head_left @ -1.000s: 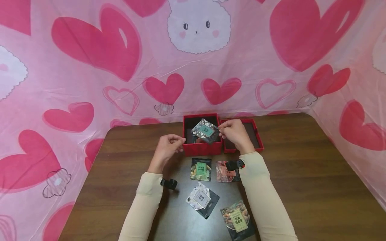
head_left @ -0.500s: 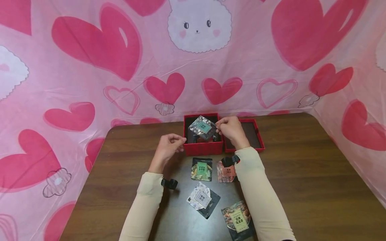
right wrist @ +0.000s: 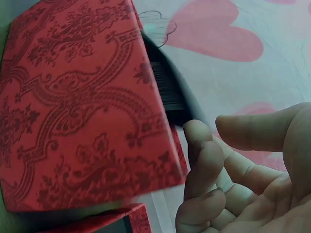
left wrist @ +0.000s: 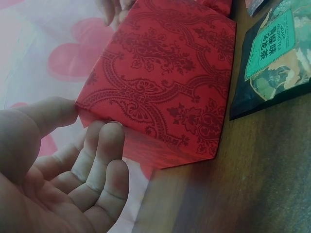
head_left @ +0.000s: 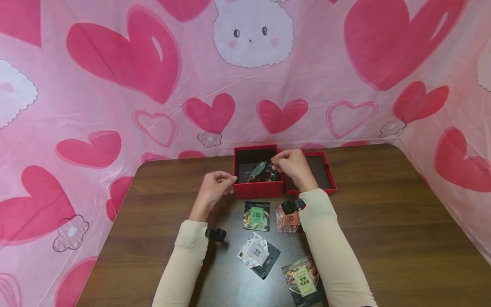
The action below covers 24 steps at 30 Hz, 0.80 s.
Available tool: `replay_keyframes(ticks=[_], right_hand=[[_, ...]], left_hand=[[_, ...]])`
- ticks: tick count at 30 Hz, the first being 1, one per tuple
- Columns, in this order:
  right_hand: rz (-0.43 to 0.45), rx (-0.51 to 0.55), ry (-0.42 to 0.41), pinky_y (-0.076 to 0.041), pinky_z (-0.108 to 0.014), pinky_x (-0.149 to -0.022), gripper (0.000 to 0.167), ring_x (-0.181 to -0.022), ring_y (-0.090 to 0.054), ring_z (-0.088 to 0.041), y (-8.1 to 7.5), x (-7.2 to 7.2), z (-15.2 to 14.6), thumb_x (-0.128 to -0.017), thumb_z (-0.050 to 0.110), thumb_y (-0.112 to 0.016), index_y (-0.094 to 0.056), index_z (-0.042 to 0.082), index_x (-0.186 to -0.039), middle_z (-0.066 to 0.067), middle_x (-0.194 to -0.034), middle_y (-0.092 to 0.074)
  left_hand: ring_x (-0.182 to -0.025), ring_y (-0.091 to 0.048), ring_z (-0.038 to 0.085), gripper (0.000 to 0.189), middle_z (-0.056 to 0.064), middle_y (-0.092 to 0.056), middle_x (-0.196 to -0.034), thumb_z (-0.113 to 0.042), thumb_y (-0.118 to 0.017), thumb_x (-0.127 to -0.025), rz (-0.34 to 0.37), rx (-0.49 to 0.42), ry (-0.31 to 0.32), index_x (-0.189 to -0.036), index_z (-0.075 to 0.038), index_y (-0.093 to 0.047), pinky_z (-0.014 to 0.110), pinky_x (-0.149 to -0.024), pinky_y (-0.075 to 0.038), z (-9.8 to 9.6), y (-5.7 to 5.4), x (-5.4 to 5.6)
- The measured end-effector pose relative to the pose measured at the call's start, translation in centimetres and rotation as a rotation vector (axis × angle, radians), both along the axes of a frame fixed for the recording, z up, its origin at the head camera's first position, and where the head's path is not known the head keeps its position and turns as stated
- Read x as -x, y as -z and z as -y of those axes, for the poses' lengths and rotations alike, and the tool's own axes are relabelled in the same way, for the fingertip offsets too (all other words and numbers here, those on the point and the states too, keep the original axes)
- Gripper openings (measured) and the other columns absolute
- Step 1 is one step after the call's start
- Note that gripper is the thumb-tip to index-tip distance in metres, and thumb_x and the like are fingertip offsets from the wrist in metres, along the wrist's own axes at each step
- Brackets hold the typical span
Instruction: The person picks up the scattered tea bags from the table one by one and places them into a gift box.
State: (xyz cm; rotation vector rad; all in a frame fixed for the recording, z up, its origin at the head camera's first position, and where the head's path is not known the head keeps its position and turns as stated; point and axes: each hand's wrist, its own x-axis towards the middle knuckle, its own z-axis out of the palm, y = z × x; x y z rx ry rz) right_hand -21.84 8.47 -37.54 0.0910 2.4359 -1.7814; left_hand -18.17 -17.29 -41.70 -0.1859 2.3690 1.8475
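An open-topped red box [head_left: 258, 190] with a dark inside stands at the back of the table. My left hand [head_left: 214, 188] pinches its left front corner; in the left wrist view the thumb is at the rim and the fingers [left wrist: 112, 141] lie against the patterned wall. Blurred and tilted, a teal-labelled tea packet [head_left: 261, 171] is in the box's mouth. Over the right rim hovers my right hand [head_left: 296, 167]. In the right wrist view, thumb and forefinger are parted, and the packet's dark back [right wrist: 167, 80] is close beside the forefinger tip. Other contents are hard to make out.
A red lid or tray [head_left: 329, 172] lies right of the box. In front are a green-labelled tea packet [head_left: 256, 216], an orange-labelled one [head_left: 287, 219] partly behind the right wrist camera, a grey-labelled one [head_left: 258, 254] and a yellow-labelled one [head_left: 303, 280]. A heart-patterned cloth [head_left: 245, 81] hangs behind.
The teal-labelled packet, pinched by the right hand before, moved slightly left over the box, then left the fingers and tipped down into it. The left hand has stayed at the box corner.
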Motion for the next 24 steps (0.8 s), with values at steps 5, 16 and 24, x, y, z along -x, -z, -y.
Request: replay_keyframes(ticks=[5, 16, 24], right_hand=[[-0.012, 0.004, 0.002, -0.055, -0.043, -0.077, 0.02, -0.077, -0.066, -0.033, -0.2, -0.3, -0.7, -0.096, 0.013, -0.067, -0.075, -0.005, -0.102, -0.012, -0.081, -0.072], [-0.041, -0.041, 0.013, -0.053, -0.04, -0.075, 0.022, -0.082, -0.065, -0.039, -0.7, -1.0, -1.9, -0.095, 0.015, -0.068, -0.076, -0.005, -0.099, -0.013, -0.079, -0.071], [-0.011, -0.082, 0.009, -0.052, -0.045, -0.081, 0.024, -0.085, -0.065, -0.039, -0.2, -1.9, -3.6, -0.096, 0.018, -0.068, -0.075, -0.004, -0.104, -0.012, -0.084, -0.073]], left_hand=[[-0.07, -0.068, 0.03, 0.021, 0.014, -0.07, -0.081, -0.019, -0.076, -0.091, -0.007, 0.015, -0.005, -0.101, -0.001, -0.072, 0.051, -0.078, -0.058, -0.1, 0.0, 0.1], [-0.071, -0.068, 0.028, 0.021, 0.015, -0.07, -0.083, -0.021, -0.077, -0.091, 0.005, 0.031, -0.011, -0.101, -0.003, -0.073, 0.037, -0.072, -0.059, -0.1, 0.0, 0.1], [-0.075, -0.069, 0.034, 0.023, 0.014, -0.07, -0.083, -0.021, -0.077, -0.091, 0.003, 0.024, -0.006, -0.102, -0.002, -0.073, 0.045, -0.077, -0.059, -0.1, -0.1, 0.0]])
